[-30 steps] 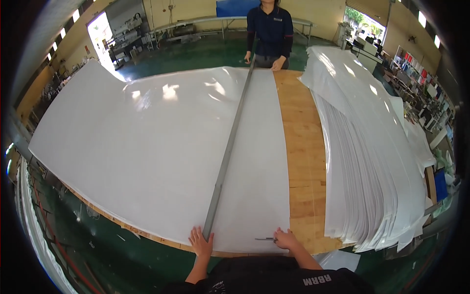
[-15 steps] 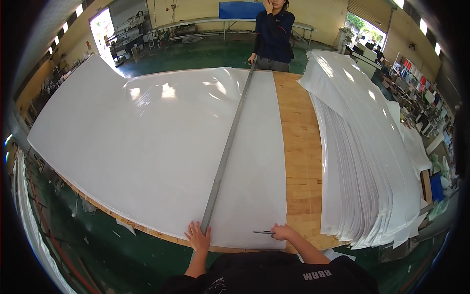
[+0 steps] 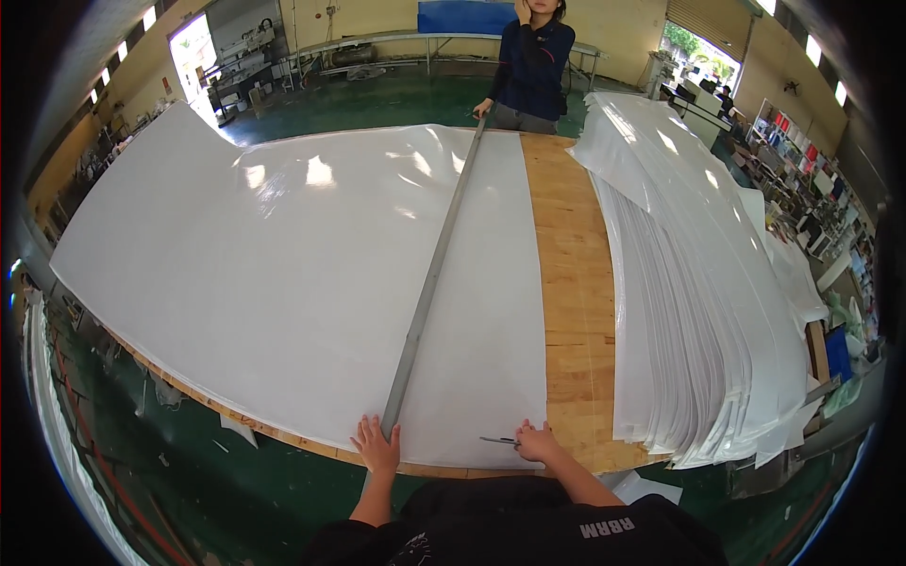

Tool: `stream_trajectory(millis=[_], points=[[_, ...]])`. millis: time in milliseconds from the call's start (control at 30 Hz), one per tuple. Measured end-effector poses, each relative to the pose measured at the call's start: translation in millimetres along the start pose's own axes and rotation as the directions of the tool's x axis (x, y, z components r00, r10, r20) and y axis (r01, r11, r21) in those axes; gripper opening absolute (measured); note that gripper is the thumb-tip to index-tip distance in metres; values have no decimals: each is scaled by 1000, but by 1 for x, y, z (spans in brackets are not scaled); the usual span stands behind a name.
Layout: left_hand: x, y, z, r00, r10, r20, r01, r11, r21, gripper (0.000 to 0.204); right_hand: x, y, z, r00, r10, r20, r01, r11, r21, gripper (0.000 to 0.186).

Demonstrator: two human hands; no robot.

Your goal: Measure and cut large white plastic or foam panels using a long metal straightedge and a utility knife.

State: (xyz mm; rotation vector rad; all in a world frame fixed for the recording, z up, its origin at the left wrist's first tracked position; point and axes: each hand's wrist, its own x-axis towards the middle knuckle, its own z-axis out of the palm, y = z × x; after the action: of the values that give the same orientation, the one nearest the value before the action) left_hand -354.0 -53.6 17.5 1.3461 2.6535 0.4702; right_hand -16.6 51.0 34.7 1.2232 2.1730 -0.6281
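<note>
My left hand (image 3: 377,445) lies with fingers spread at the near end of a long grey metal straightedge (image 3: 427,307), which crosses a white glossy sheet (image 3: 245,283) on a wooden table (image 3: 576,311). My right hand (image 3: 534,443), right of the straightedge near the table's front edge, is closed on a slim tool with a thin metal blade (image 3: 497,439), held sideways over the sheet; I cannot make out its exact kind.
Across the table a co-worker (image 3: 531,71) in dark blue has one hand at the straightedge's far end. A tall pile of white sheets (image 3: 698,292) covers the table's right side. Behind are a long bench (image 3: 396,42), machinery (image 3: 241,71) and cluttered shelving (image 3: 802,156).
The co-worker's hand on the right has left the table edge and risen to the face. My hands and the straightedge appear slightly higher in the picture, along with the whole scene.
</note>
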Motion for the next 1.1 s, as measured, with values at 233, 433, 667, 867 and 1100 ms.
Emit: stream_trajectory(millis=[233,433,667,867,1100], points=[[0,-1,-1,1000,-4,8,4,1000,-15,64,-1,4,3,1000,-9,-21,10,999,46,54],[-5,-1,-3,1000,3,-2,-3,1000,-18,64,-4,8,7,1000,-13,7,12,996,87,53],[-8,-1,6,1000,4,-23,-4,1000,3,63,3,9,8,999,-35,-16,35,999,0,52],[10,7,0,993,23,-117,-21,1000,23,55,22,7,-11,996,-74,-45,71,996,-58,50],[-3,-5,0,974,-91,209,83,996,43,73,14,-2,-11,992,-126,-2,126,991,-49,44]])
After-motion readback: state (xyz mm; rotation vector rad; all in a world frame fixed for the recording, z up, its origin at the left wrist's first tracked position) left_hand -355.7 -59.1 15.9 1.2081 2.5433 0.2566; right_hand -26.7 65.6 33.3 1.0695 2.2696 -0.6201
